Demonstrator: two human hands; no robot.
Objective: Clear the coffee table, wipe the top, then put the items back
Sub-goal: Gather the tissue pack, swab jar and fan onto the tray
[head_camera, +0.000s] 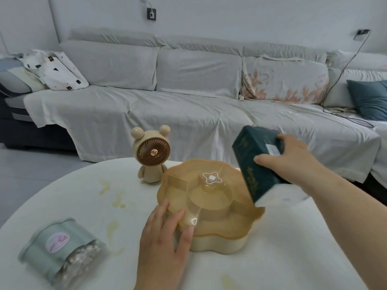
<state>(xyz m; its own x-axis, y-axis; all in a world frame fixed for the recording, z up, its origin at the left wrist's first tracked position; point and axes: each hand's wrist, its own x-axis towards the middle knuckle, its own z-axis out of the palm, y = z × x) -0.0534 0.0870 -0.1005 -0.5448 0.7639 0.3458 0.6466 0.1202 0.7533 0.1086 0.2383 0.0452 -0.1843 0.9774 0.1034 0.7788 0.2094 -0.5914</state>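
While gripping the tilted dark green box [257, 162] with curled right fingers [264, 159] over the right edge of the snack tray [230, 237], rests straight, released left fingers [161, 210] on its near rim; bear fan [151, 155] and teal pouch [60, 252] on the stained surface [83, 195]

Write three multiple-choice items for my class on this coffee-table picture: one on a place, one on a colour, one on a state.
1. The bear-shaped fan stands: A on a shelf; B on the coffee table beside the snack tray; C on a chair.
2. The box in the right hand is: A red; B dark green; C white.
3. The coffee table is: A spotless; B marked with yellowish stains; C covered by a cloth.
Answers: B, its feet rest on the table; B, its faces are dark green; B, smears show left of the tray.
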